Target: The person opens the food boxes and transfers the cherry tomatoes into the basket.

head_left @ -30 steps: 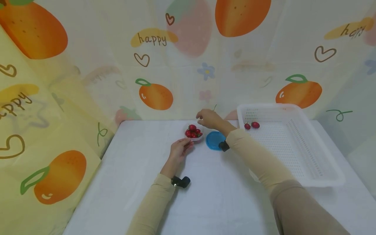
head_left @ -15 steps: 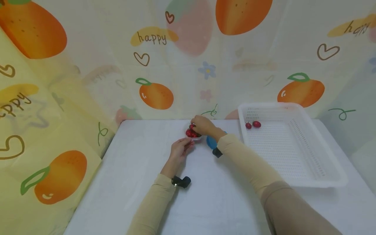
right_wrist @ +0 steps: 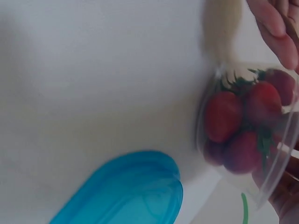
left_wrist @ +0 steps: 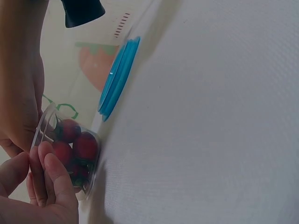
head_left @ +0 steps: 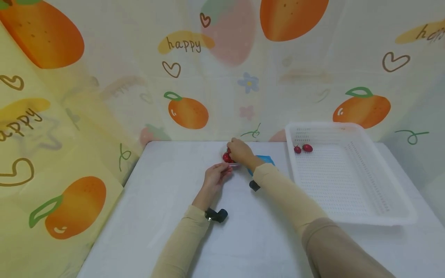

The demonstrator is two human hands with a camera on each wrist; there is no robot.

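Reaching into the transparent container point(right_wrist: 274, 181), beside it a second ago, the right hand point(head_left: 241, 150) has the tomatoes point(right_wrist: 223, 115) within reach, grip unclear; the left hand point(head_left: 213, 177) pinches the container's near rim

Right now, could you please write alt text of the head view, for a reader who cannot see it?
A person's right hand reaches over red cherry tomatoes in a small clear container, whose near rim the left hand holds. A blue lid lies partly hidden by the right arm; on the right, a white perforated basket holds two more tomatoes.
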